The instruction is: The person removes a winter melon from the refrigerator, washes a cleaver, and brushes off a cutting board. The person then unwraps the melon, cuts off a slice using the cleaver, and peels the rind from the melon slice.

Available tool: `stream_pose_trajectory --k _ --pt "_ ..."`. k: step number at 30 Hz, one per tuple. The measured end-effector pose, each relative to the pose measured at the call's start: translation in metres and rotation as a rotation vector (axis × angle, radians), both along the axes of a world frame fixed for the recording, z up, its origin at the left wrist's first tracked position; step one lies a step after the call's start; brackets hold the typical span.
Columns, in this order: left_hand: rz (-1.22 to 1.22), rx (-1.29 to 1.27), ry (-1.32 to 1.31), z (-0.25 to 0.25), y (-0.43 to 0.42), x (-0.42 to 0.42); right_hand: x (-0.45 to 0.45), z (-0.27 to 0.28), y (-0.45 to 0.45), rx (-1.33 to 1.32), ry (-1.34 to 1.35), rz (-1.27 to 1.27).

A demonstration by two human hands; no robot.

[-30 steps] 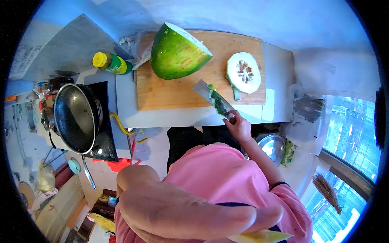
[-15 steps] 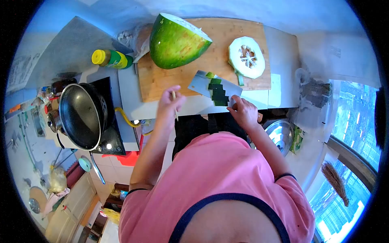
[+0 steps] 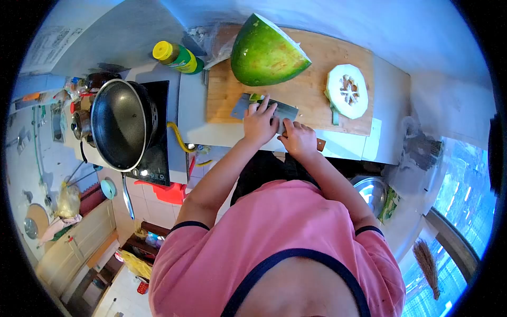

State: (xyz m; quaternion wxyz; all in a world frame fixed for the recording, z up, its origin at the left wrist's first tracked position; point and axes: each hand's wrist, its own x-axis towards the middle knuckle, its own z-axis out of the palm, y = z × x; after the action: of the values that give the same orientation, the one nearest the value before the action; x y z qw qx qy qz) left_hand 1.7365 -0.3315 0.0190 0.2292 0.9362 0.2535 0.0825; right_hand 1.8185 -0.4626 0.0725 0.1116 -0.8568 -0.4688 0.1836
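My right hand is closed round the handle of a cleaver, whose broad blade lies flat at the front of the wooden cutting board. A piece of green peel shows on the blade; other pieces are hidden under my left hand. That hand rests over the blade with its fingers stretched out and spread. Behind it, a big cut winter melon stands on the board. To the right lies a thick slice of the melon with its seedy core showing and a strip of peel hanging off it.
A wok sits on the black cooktop at left. Behind it stands a yellow-capped bottle. The cutting board lies on the white counter against the wall. A metal lid or bowl is below the counter at right.
My left hand, which pinched a thin pale strip beside the blade, has moved right onto the cleaver and spread over the peel pieces. My right hand stays at the handle. The camera view has shifted.
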Motion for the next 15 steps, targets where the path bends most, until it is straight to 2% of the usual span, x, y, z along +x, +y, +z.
stream_pose_trajectory --k 3,8,13,15 --pt "0.084 0.06 0.037 -0.015 0.013 0.003 0.001 -0.008 0.009 -0.009 -0.014 0.036" --pt "0.119 0.016 0.071 -0.043 0.029 0.013 0.007 -0.01 0.005 0.017 -0.019 0.071" --pt "0.03 0.096 0.161 -0.057 0.045 0.009 0.019 0.0 -0.042 -0.006 -0.025 0.094" --pt "-0.033 0.084 0.114 -0.075 0.052 -0.002 0.027 0.012 -0.075 -0.018 -0.051 0.098"
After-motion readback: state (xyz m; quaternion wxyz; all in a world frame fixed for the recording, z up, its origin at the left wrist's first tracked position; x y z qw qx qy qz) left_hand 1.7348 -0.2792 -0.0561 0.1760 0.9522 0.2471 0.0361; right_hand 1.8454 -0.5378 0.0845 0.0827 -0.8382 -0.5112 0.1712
